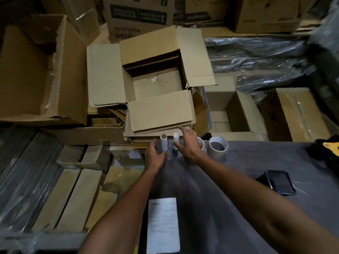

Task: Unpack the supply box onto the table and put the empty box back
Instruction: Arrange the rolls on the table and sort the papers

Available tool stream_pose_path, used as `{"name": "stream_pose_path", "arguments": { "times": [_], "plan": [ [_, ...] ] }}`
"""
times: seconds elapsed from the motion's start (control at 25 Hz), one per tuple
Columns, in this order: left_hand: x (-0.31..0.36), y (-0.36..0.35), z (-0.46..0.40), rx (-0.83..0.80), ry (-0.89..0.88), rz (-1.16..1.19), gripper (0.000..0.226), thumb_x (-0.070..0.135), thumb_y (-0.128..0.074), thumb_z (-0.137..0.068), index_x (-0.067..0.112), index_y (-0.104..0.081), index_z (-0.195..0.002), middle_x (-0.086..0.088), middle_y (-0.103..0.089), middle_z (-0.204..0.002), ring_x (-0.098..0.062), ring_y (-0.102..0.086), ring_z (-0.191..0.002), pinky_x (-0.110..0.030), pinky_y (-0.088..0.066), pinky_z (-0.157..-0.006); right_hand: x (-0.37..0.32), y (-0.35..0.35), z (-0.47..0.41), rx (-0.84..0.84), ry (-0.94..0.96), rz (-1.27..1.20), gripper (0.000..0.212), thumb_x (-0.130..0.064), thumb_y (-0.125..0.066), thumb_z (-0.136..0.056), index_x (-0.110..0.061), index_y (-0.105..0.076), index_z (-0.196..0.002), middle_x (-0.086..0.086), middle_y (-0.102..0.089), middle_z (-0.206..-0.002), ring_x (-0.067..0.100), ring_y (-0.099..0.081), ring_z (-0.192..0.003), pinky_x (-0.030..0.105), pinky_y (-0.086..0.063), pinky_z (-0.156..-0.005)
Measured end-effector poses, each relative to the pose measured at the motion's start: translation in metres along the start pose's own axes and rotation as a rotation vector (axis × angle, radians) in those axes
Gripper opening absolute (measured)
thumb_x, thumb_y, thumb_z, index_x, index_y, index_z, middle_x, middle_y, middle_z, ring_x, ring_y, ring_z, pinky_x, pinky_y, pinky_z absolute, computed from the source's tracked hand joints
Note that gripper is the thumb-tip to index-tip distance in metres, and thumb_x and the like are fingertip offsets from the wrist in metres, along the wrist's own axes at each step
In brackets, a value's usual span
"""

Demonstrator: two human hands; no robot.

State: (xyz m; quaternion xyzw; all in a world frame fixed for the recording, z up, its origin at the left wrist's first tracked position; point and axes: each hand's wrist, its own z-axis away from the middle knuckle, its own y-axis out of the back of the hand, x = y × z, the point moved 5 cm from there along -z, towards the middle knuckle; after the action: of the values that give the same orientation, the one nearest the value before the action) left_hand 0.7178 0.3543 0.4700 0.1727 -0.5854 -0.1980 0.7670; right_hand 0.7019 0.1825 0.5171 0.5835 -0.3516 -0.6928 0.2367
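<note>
Head view: carton [139, 13] prints "3"; table [238, 180] sheet [163, 224] illegible.

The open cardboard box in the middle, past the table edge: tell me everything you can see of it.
The open brown cardboard box sits upright on a pile of flattened cardboard just beyond the grey table. All four plain corrugated flaps are folded outward; the near flap reaches toward the hands. Its inside looks empty: only the bare floor shows, with a glossy strip of clear tape along the seam. The right corner looks torn. The right hand hovers near the cardboard under the near flap; whether it touches is unclear.
</note>
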Motion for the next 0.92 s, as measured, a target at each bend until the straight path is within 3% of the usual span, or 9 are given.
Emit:
{"name": "stream_pose_path", "arguments": {
  "times": [0.08, 0.2, 0.32, 0.36, 0.48, 0.52, 0.64, 0.76, 0.92],
  "plan": [
    [0.000, -0.008, -0.023, -0.015, -0.046, -0.003, 0.072, 0.018, -0.074, -0.082, 0.023, -0.039, -0.146, -0.004, -0.047, -0.148, -0.024, -0.044, -0.136, -0.043, -0.040, -0.112, -0.006, -0.015, -0.016, -0.036, 0.028, 0.066, 0.063, -0.020, -0.066, -0.089, -0.015, -0.038, -0.145, 0.014, -0.049, -0.140, 0.029, -0.037, -0.135, 0.041, -0.037, -0.110],
    [0.004, -0.019, -0.041, -0.024, -0.109, -0.026, 0.051, 0.021, -0.068, -0.087, 0.026, -0.051, -0.135, -0.002, -0.055, -0.139, -0.022, -0.050, -0.129, -0.040, -0.044, -0.108, -0.002, -0.029, -0.028, -0.031, 0.039, 0.089, 0.044, -0.012, -0.060, -0.088, -0.014, -0.053, -0.131, 0.015, -0.063, -0.121, 0.031, -0.057, -0.116, 0.042, -0.048, -0.098],
    [0.008, -0.026, -0.038, -0.021, -0.191, -0.011, 0.035, 0.025, -0.063, -0.088, 0.027, -0.058, -0.123, -0.004, -0.062, -0.125, -0.024, -0.058, -0.116, -0.040, -0.049, -0.100, -0.007, -0.027, -0.017, -0.053, 0.093, 0.028, 0.035, -0.013, -0.056, -0.087, -0.014, -0.060, -0.122, 0.011, -0.070, -0.109, 0.028, -0.065, -0.100, 0.041, -0.054, -0.086],
    [0.009, -0.025, -0.031, -0.009, -0.210, -0.010, 0.034, 0.026, -0.064, -0.088, 0.027, -0.058, -0.122, -0.004, -0.062, -0.122, -0.023, -0.060, -0.114, -0.041, -0.051, -0.098, -0.008, -0.023, -0.010, -0.051, 0.129, 0.011, 0.032, -0.016, -0.057, -0.088, -0.014, -0.061, -0.120, 0.008, -0.071, -0.105, 0.024, -0.066, -0.096, 0.037, -0.054, -0.083],
    [0.007, -0.023, 0.013, -0.022, -0.235, 0.082, 0.037, 0.024, -0.068, -0.087, 0.021, -0.061, -0.124, -0.005, -0.065, -0.121, -0.020, -0.062, -0.112, -0.040, -0.051, -0.097, -0.004, 0.002, 0.036, -0.008, 0.185, -0.072, 0.033, -0.017, -0.064, -0.090, -0.012, -0.061, -0.123, -0.004, -0.066, -0.099, 0.001, -0.056, -0.085, 0.003, -0.041, -0.075],
    [0.007, -0.023, 0.037, -0.047, -0.256, 0.097, 0.037, 0.025, -0.070, -0.087, 0.022, -0.061, -0.123, -0.002, -0.067, -0.118, -0.018, -0.063, -0.110, -0.038, -0.052, -0.096, 0.005, 0.012, 0.060, 0.018, 0.200, -0.101, 0.038, -0.016, -0.066, -0.089, -0.014, -0.060, -0.126, -0.006, -0.066, -0.102, -0.002, -0.056, -0.086, 0.002, -0.040, -0.077],
    [0.000, -0.027, 0.111, -0.164, -0.323, 0.108, 0.033, 0.021, -0.074, -0.082, 0.026, -0.065, -0.114, 0.006, -0.069, -0.110, -0.008, -0.065, -0.102, -0.031, -0.055, -0.091, 0.049, 0.033, 0.139, -0.031, 0.158, -0.122, 0.037, -0.017, -0.069, -0.087, -0.020, -0.061, -0.123, -0.006, -0.069, -0.110, 0.003, -0.064, -0.094, 0.020, -0.054, -0.084],
    [-0.013, -0.042, 0.179, -0.274, -0.368, 0.060, 0.038, 0.017, -0.076, -0.081, 0.023, -0.066, -0.117, 0.005, -0.068, -0.113, -0.007, -0.064, -0.104, -0.028, -0.054, -0.093, 0.089, 0.044, 0.210, -0.124, 0.160, -0.070, 0.015, -0.023, -0.069, -0.087, -0.024, -0.065, -0.102, -0.008, -0.071, -0.091, 0.005, -0.068, -0.082, 0.034, -0.057, -0.076],
    [-0.017, -0.059, 0.239, -0.310, -0.364, 0.043, 0.037, 0.015, -0.075, -0.082, 0.029, -0.064, -0.114, 0.014, -0.065, -0.113, -0.001, -0.062, -0.105, -0.020, -0.051, -0.094, 0.106, 0.052, 0.267, -0.164, 0.212, -0.087, 0.012, -0.024, -0.069, -0.087, -0.023, -0.064, -0.097, -0.007, -0.070, -0.087, 0.008, -0.069, -0.079, 0.034, -0.056, -0.070]
  ]
}}
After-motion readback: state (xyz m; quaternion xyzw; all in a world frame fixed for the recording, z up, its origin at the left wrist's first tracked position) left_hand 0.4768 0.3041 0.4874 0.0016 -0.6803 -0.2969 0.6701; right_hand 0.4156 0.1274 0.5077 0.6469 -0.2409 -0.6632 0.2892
